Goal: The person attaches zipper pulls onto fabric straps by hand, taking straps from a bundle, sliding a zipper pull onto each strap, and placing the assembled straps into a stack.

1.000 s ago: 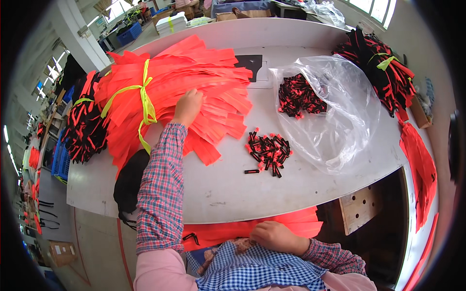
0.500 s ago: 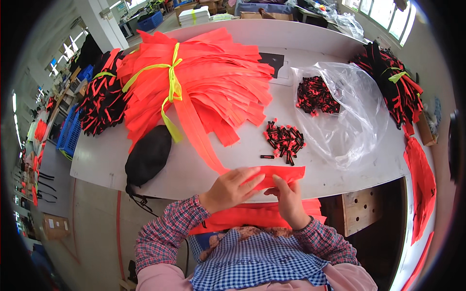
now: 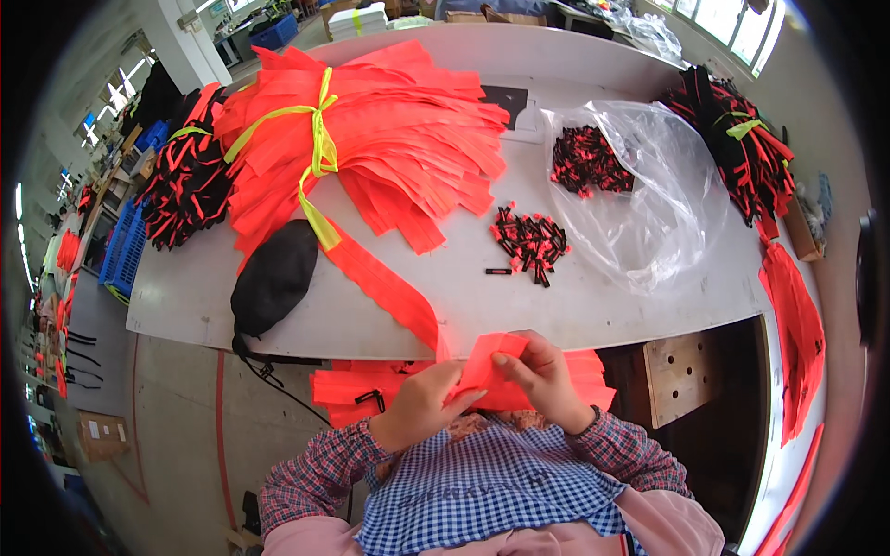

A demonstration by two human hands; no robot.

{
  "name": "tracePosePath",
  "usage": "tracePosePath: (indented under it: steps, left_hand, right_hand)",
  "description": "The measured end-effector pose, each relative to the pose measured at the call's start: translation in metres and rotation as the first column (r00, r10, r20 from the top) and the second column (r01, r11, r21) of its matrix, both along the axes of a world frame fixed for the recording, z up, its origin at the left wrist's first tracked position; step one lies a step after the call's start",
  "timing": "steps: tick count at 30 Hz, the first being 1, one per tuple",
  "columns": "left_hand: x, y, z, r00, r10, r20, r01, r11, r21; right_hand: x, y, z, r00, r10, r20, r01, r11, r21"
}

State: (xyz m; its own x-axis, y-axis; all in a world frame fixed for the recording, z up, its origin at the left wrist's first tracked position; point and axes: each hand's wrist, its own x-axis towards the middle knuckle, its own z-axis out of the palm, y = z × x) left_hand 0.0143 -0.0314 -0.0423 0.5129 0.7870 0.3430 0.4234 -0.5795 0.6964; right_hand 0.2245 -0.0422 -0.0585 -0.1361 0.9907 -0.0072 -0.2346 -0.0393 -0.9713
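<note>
A long orange-red fabric strip (image 3: 394, 301) runs from the big tied bundle down over the table's front edge to my hands. My left hand (image 3: 419, 400) is closed on the strip near its end. With thumb and fingers, my right hand (image 3: 547, 372) pinches the strip's folded end (image 3: 489, 360). Both hands are close together, just off the table edge. Below them, more orange-red strips (image 3: 338, 385) lie across my lap, and a small black loop-shaped piece (image 3: 370, 399) rests on these. What the left fingertips do behind the fabric is partly hidden.
The orange-red bundle (image 3: 399, 139), tied with a yellow ribbon (image 3: 321, 139), fills the table's back left. A black pouch (image 3: 273, 278) sits at the left. Small black-and-red tabs (image 3: 530, 243) lie loose beside a clear plastic bag (image 3: 681, 213). Dark bundles (image 3: 732, 130) stand at the right.
Both hands have drawn the strip toward me, off the table's edge. Its end was spread flat to the right and is now folded up between my hands.
</note>
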Motion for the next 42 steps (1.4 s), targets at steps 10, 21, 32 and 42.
tracePosePath:
  steps: [10, 21, 32, 42]
  left_hand:
    - [0.005, 0.003, 0.008, 0.963, 0.102, 0.249, -0.015, 0.943, -0.331]
    - [0.009, 0.002, -0.001, 0.984, 0.098, 0.147, -0.105, 0.994, 0.042]
    - [0.014, 0.007, -0.005, 0.965, 0.100, 0.244, -0.053, 0.980, -0.191]
    - [0.006, 0.008, 0.009, 0.892, 0.304, 0.333, -0.138, 0.887, -0.440]
  right_hand:
    - [0.002, 0.001, 0.020, 0.902, 0.085, 0.423, -0.175, 0.968, 0.178]
    - [-0.007, 0.003, 0.005, 0.910, 0.138, 0.390, -0.244, 0.941, 0.236]
    - [-0.017, 0.026, -0.040, 0.966, 0.134, -0.222, -0.190, 0.948, -0.257]
    - [0.055, 0.149, -0.088, 0.469, -0.365, 0.804, 0.099, 0.927, 0.363]
